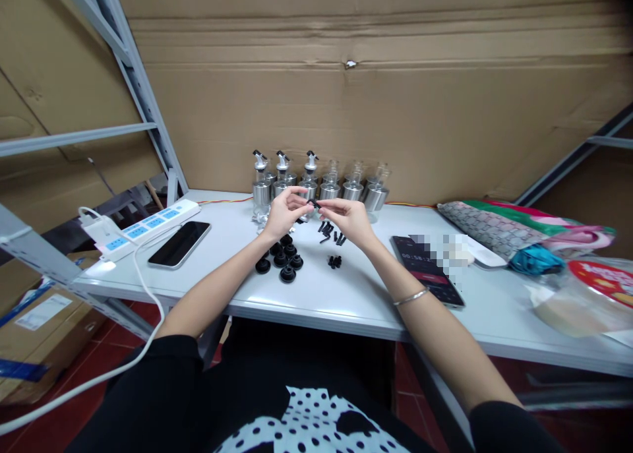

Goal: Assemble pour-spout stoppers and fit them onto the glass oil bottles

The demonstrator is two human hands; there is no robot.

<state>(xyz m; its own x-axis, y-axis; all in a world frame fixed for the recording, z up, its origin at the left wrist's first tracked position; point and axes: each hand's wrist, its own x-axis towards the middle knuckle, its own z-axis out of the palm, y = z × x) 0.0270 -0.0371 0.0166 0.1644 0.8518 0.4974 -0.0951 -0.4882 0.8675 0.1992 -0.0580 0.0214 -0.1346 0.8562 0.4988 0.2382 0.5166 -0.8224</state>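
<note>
My left hand and my right hand meet above the white table, fingertips pinched together on a small black part. Below the left hand sit several round black caps. Under the right hand lie small black spout pieces and a tiny black cluster. Behind the hands stands a row of glass and steel dispenser bottles; three on the left carry black pourers.
A white power strip and a dark phone lie at the left. Another phone with a lit screen lies at the right, beside folded cloth bags and plastic packets. Cardboard lines the wall behind.
</note>
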